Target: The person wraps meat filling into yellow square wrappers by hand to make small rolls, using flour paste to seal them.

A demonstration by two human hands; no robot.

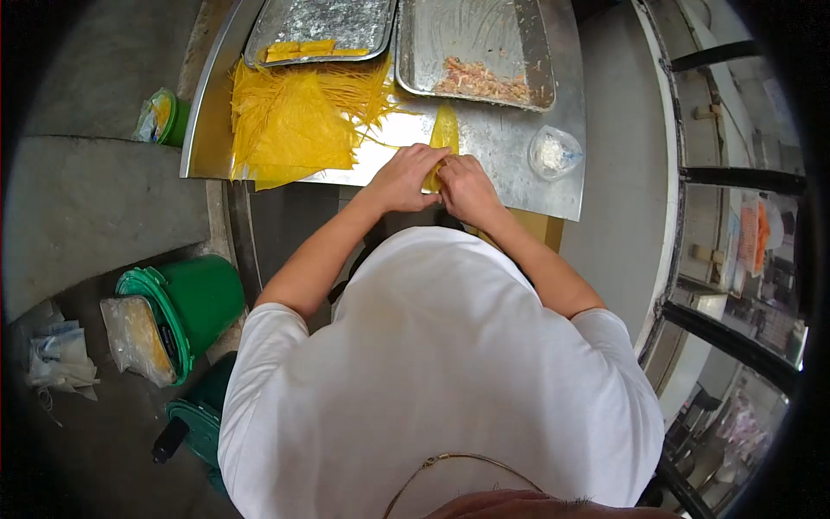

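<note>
At the front edge of the metal table, my left hand [406, 180] and my right hand [468, 188] meet over a narrow yellow sheet [444, 130]. Fingers of both hands are closed on its near end, and its far end lies flat on the metal. A stack of yellow sheets [298, 125] with frayed edges lies to the left. Behind the stack, a tray [328, 19] holds several yellow rolls [316, 50]. Another tray [467, 39] holds shredded pinkish filling [484, 82] near its front.
A clear bag of white stuff [553, 154] sits at the right of the metal table [510, 189]. Green buckets [206, 298] stand on the floor at the left, with a plastic-wrapped package [138, 339] leaning there. A black-framed window [735, 180] runs along the right.
</note>
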